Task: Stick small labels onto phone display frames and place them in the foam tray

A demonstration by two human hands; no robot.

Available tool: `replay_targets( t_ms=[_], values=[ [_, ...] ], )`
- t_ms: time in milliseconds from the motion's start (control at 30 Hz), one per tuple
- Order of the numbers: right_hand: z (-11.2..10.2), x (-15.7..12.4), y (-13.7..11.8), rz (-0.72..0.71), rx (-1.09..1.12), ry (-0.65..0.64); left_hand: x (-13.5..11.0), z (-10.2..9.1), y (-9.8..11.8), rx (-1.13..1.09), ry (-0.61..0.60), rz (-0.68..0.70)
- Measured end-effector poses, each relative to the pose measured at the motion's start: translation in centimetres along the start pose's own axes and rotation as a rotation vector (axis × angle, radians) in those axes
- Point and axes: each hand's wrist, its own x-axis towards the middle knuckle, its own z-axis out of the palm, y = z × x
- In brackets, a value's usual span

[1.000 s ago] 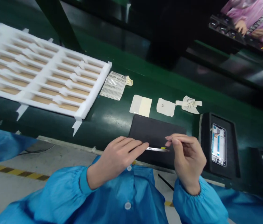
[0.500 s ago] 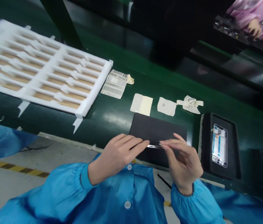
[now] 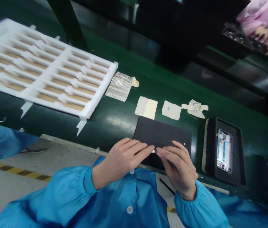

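Observation:
My left hand (image 3: 126,156) is closed over a slim silver-edged piece (image 3: 154,151), with its fingertips along the edge. Only a short stretch of that edge, with a dark slot, shows between my hands; the rest is covered. My right hand (image 3: 180,167) pinches with thumb and forefinger at the same edge, close to the left fingertips. Whatever sits in that pinch is too small or hidden to name. Both hands are over the near part of a black mat (image 3: 162,129). A tiny white dot (image 3: 184,143) lies on the mat by the right fingers.
A white foam tray (image 3: 59,68) with slots stands at left. Behind the mat lie a sticker sheet (image 3: 119,87), a two-tone pad (image 3: 146,107), a white sheet (image 3: 171,110) and crumpled tape (image 3: 194,108). At right, a black tray (image 3: 213,152) holds an opened phone (image 3: 224,150). Another person's hands (image 3: 267,38) show far right.
My right fingertips have moved left along the silver edge, close to the left fingertips, so less of the edge shows. The view has shifted slightly.

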Motion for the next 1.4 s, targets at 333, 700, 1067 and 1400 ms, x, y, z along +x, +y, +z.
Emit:
replay_targets(
  t_ms=[333,700,1067,1400],
  values=[
    [-0.9,-0.3,0.2,-0.075,-0.046,-0.129,0.1,0.2,0.0,-0.010,0.018,-0.007],
    [-0.3,-0.2,-0.5,0.010,-0.044,-0.107,0.0,0.3,-0.1,-0.013,0.027,-0.002],
    [-0.2,-2.3,0.6,-0.122,-0.091,-0.155,0.2,0.1,-0.1,-0.013,0.040,0.007],
    [0.9,-1.7,-0.5,-0.062,-0.156,-0.019,0.6,-0.3,-0.1,-0.005,0.026,0.019]
  ],
)
